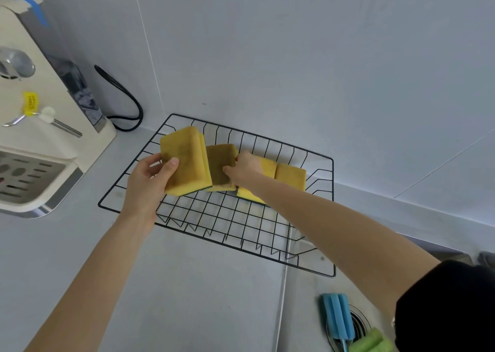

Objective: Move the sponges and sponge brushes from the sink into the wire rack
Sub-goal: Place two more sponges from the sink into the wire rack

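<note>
A black wire rack [267, 247] sits on the grey counter against the wall. My left hand [150, 180] grips a stack of two yellow sponges [187, 161] with green undersides, held upright at the rack's left side. My right hand [242, 168] is closed on a darker yellow sponge [219, 164] standing in the rack beside that stack. More yellow sponges [290, 176] lie in the rack behind my right hand. Down in the sink [308, 311], at the lower right, a blue sponge brush [337, 315] and a green sponge brush [371, 341] rest near the drain.
A cream water dispenser [40, 126] with a drip tray stands at the left, its black cable [126, 102] looping behind it toward the rack. The metal drain [359, 322] lies under the brushes. A black sleeve [450, 306] covers my right upper arm.
</note>
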